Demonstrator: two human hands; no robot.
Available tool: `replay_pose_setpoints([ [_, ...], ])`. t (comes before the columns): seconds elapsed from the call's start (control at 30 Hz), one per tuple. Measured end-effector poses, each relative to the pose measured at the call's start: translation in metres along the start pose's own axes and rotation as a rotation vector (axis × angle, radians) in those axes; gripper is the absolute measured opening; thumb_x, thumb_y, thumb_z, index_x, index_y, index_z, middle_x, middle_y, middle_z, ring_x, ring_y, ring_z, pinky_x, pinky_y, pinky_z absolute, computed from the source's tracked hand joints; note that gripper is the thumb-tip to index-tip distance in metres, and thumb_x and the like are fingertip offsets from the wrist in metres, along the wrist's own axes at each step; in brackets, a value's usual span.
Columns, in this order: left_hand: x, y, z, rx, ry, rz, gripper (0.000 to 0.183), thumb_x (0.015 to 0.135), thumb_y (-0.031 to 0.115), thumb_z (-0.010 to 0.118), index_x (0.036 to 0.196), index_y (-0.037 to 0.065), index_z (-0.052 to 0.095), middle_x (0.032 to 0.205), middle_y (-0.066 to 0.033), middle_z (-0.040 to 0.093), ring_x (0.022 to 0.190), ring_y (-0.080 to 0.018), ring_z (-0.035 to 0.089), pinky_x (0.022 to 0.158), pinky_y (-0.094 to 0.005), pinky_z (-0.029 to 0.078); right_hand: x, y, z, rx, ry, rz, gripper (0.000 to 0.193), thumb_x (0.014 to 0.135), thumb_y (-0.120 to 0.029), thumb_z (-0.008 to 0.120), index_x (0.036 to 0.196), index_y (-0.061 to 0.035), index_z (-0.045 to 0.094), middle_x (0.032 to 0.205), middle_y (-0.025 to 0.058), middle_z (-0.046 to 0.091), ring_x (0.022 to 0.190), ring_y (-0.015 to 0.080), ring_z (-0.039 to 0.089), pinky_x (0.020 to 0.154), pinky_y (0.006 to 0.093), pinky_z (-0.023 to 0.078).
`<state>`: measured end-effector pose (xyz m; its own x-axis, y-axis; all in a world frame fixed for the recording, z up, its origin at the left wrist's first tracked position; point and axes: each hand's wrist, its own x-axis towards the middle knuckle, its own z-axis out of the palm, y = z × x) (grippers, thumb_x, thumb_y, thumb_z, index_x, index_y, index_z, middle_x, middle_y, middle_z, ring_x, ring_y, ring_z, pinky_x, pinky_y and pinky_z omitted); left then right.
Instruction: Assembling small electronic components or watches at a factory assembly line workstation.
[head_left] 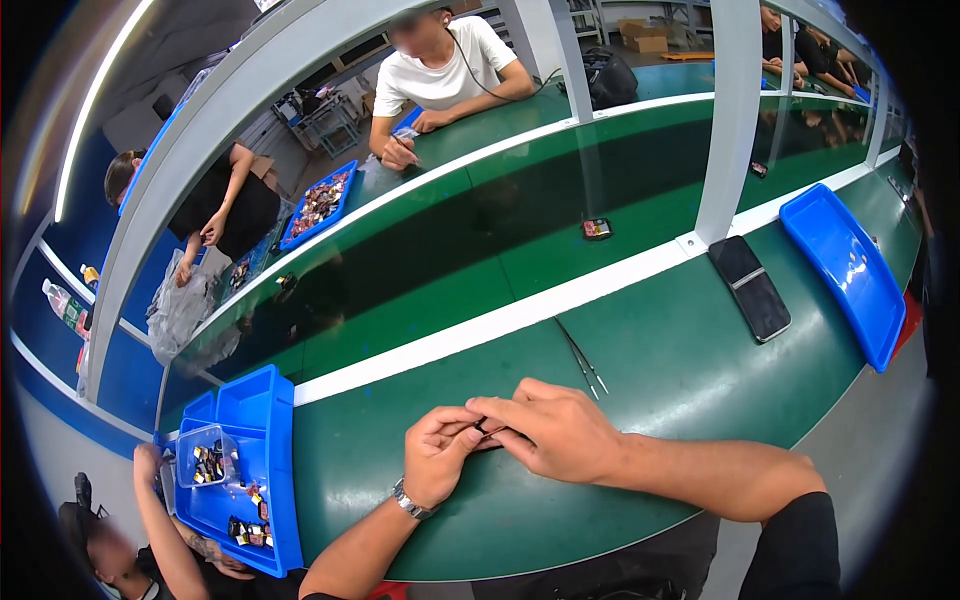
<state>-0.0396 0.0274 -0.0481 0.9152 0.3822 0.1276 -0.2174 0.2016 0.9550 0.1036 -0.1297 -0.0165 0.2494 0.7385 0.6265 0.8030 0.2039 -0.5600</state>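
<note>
Over the green worktop (600, 450), my left hand (437, 455) and my right hand (560, 430) meet, fingers closed around a small dark part (487, 430). Most of that part is hidden by the fingertips, so its kind cannot be made out. A metal watch is on my left wrist. Just beyond my right hand lies a pair of tweezers (582, 362), its tips toward me.
A blue compartment tray (285, 470) with a clear box of small parts stands left; another person's hand touches it. A dark phone (750, 290) and a blue tray (850, 280) lie right. Beyond the white rail, a conveyor belt (420, 330) carries a small part (597, 229). Other people sit across.
</note>
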Motion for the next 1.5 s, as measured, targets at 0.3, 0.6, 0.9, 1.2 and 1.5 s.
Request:
replay_pose_setpoints([
  [0.3,-0.003,0.003,0.003,0.128,0.002,0.017,0.02,0.096,0.0,0.061,0.114,-0.005,0.054,0.124,-0.0251,0.063,0.108,-0.0281,0.068,0.089,-0.0394,0.061,-0.005,-0.002,0.007,-0.001,0.008,0.055,0.046,0.08,-0.007,0.075,0.124,-0.0068,0.065,0.079,0.0029,0.068,0.076,0.0199,0.061,0.061,0.0323,0.053],
  [0.6,0.0,0.005,0.004,0.094,-0.007,0.013,0.019,0.097,0.0,0.059,0.114,-0.005,0.054,0.128,-0.0253,0.061,0.104,-0.0262,0.069,0.088,-0.0383,0.06,-0.003,-0.001,0.007,-0.124,-0.013,-0.078,0.05,0.081,-0.002,0.071,0.129,-0.0085,0.062,0.08,0.0024,0.067,0.072,0.0202,0.058,0.064,0.0308,0.051],
  [0.9,-0.002,0.001,-0.003,0.079,-0.026,0.055,0.019,0.097,-0.008,0.053,0.116,-0.007,0.054,0.13,-0.0269,0.059,0.113,-0.0299,0.065,0.095,-0.0411,0.058,0.0,-0.003,0.0,-0.114,0.031,-0.147,0.056,0.079,-0.003,0.072,0.134,-0.0077,0.059,0.076,0.0022,0.065,0.072,0.0209,0.056,0.063,0.0334,0.048],
  [1.2,0.0,-0.001,-0.007,-0.01,-0.032,-0.049,0.026,0.097,0.002,0.06,0.121,-0.006,0.056,0.118,-0.0236,0.065,0.106,-0.0291,0.068,0.09,-0.0412,0.061,0.0,-0.002,0.002,0.125,0.012,0.076,0.058,0.076,-0.001,0.077,0.132,-0.0078,0.061,0.093,0.0015,0.075,0.075,0.0194,0.056,0.066,0.0303,0.054],
  [1.5,-0.005,-0.005,-0.009,-0.028,-0.006,-0.017,0.021,0.095,0.002,0.064,0.114,-0.007,0.06,0.113,-0.022,0.067,0.104,-0.0306,0.069,0.088,-0.0425,0.061,0.002,-0.007,0.005,0.184,0.014,0.067,0.063,0.075,0.004,0.073,0.135,-0.0113,0.061,0.09,0.0036,0.073,0.075,0.0209,0.057,0.068,0.031,0.054],
])
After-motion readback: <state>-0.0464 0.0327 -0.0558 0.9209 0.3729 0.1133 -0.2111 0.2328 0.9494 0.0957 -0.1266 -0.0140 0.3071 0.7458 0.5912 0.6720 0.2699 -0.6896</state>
